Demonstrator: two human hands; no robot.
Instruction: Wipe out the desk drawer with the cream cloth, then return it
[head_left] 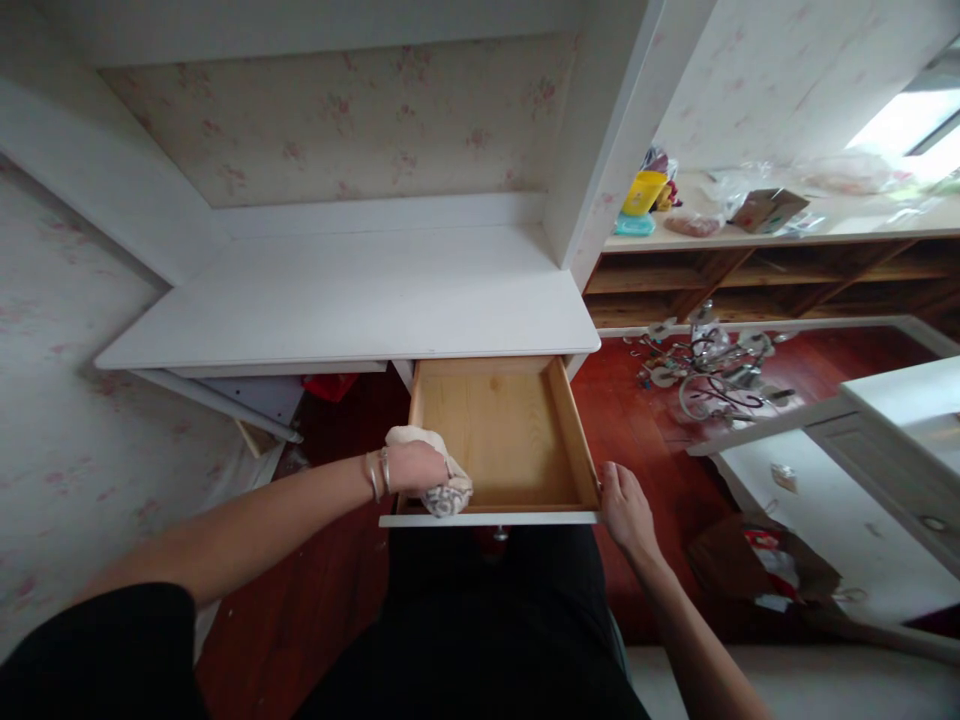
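A wooden drawer (499, 435) with a white front is pulled out from under the white desk (360, 290). My left hand (416, 468) is closed round a pale, patterned cloth (448, 495), over the drawer's left side near its front corner. Part of the cloth hangs inside the drawer; that hand's fingertips are hidden by it. My right hand (624, 505) grips the drawer's right side by the front corner, fingers curled at the edge. A small round knob (500, 534) sits on the drawer front. Nothing lies on the visible drawer bottom.
On the right, a chandelier (712, 365) lies on the red wooden floor (622, 400). Behind it, a low shelf (750, 270) carries a yellow container (643, 193), a cardboard box (769, 210) and plastic bags. A white cabinet (870, 460) and a brown bag (724, 560) are at lower right.
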